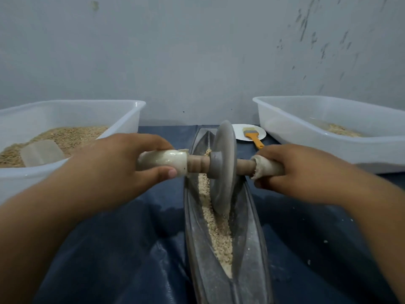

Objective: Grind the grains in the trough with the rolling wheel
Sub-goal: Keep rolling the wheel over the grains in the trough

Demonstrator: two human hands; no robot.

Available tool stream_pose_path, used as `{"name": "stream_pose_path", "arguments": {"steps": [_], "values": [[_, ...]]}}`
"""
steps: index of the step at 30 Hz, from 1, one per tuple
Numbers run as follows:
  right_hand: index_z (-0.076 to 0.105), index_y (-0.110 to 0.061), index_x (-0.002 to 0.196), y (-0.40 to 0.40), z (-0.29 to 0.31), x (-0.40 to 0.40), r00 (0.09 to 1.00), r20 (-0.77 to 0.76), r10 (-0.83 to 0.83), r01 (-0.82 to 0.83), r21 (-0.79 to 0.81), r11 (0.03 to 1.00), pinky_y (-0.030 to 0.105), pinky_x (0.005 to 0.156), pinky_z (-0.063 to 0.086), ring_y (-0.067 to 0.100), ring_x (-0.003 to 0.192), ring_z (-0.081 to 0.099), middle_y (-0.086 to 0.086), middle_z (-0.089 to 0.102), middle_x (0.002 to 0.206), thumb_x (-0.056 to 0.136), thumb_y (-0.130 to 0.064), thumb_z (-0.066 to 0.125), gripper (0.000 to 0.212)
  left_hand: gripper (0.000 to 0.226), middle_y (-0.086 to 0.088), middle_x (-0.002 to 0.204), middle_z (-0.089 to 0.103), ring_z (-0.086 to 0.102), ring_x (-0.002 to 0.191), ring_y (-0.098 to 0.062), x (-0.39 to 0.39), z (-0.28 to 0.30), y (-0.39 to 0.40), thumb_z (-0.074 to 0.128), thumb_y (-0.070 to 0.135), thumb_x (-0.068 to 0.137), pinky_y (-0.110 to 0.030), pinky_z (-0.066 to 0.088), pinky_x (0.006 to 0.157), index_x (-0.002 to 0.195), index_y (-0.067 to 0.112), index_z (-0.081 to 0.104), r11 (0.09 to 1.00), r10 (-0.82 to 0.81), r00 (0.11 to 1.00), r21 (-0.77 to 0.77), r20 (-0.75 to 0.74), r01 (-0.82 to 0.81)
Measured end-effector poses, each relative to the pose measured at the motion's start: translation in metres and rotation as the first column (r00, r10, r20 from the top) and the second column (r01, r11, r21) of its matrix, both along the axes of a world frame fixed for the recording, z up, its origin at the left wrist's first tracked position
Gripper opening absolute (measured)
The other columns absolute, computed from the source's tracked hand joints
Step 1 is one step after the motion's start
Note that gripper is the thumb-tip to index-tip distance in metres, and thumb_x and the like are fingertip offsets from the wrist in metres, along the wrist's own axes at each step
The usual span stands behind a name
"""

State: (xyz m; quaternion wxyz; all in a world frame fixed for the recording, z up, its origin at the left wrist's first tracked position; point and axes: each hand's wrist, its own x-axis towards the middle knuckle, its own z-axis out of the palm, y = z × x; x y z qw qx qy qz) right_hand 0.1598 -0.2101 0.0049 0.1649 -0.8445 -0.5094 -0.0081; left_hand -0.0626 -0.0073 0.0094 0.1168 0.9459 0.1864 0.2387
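Note:
A long grey boat-shaped trough (252,238) runs away from me down the middle of a blue cloth. Pale crushed grains (219,235) lie along its groove. A grey rolling wheel (223,170) stands upright in the groove near the far half, on a wooden axle with cloth-wrapped ends. My left hand (122,167) grips the left wrapped handle. On the other side my right hand (293,170) grips the right wrapped handle. The wheel's lower edge rests among the grains.
A clear plastic tub (122,106) at the left holds grain and a clear scoop (41,152). Another clear tub (306,102) at the right holds a little grain. An orange-handled brush (254,137) lies on a white plate (238,130) behind the trough. A grey wall stands close behind.

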Motion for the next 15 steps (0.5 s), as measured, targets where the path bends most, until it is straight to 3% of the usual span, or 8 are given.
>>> {"name": "stream_pose_path", "arguments": {"steps": [2,5,8,11,15], "values": [[0.06,-0.035,0.09,-0.003,0.002,0.0,0.999,-0.037,0.016,-0.016,-0.014,1.0,0.032,0.065,0.048,0.004,0.066,0.058,-0.012,0.062,0.075,0.077,-0.05,0.071,0.022,0.047,0.023,0.08,0.065,0.06,0.072,-0.003,-0.002,0.002,0.001,0.045,0.087,0.065,-0.037,0.053,0.07,0.1,0.059,0.058,1.0,-0.02,1.0,-0.021,-0.012,0.019],[0.065,-0.04,0.095,-0.02,0.016,0.0,0.964,-0.243,0.11,-0.137,-0.096,0.986,0.025,0.057,0.047,0.002,0.059,0.058,-0.013,0.066,0.074,0.063,-0.065,0.068,0.041,0.046,0.025,0.076,0.065,0.061,0.068,0.002,-0.014,0.012,0.002,0.055,0.085,0.065,-0.014,0.047,0.057,0.097,0.055,0.065,0.989,-0.125,0.992,-0.084,-0.004,0.124],[0.068,-0.036,0.096,-0.031,0.023,-0.003,0.902,-0.385,0.195,-0.264,-0.133,0.955,0.018,0.051,0.042,0.002,0.057,0.055,-0.007,0.065,0.071,0.06,-0.068,0.069,0.049,0.05,0.021,0.078,0.067,0.063,0.067,-0.002,-0.022,0.019,0.0,0.051,0.087,0.065,-0.019,0.048,0.05,0.1,0.054,0.067,0.979,-0.176,0.984,-0.108,-0.033,0.172],[0.065,-0.041,0.097,-0.023,0.017,0.0,0.947,-0.292,0.133,-0.175,-0.122,0.977,0.021,0.056,0.044,0.0,0.059,0.057,-0.012,0.066,0.074,0.059,-0.07,0.066,0.048,0.047,0.024,0.078,0.066,0.061,0.069,0.001,-0.016,0.013,0.001,0.049,0.086,0.066,-0.022,0.047,0.053,0.099,0.056,0.064,0.99,-0.127,0.992,-0.061,-0.005,0.127],[0.059,-0.038,0.09,-0.002,-0.001,0.0,1.0,-0.03,0.005,-0.004,0.026,1.0,0.033,0.065,0.048,0.003,0.065,0.056,-0.016,0.061,0.074,0.076,-0.053,0.069,0.023,0.046,0.025,0.081,0.064,0.06,0.072,-0.002,-0.002,0.001,0.001,0.045,0.087,0.064,-0.037,0.052,0.068,0.099,0.061,0.058,1.0,-0.009,1.0,-0.023,0.014,0.01]]}}
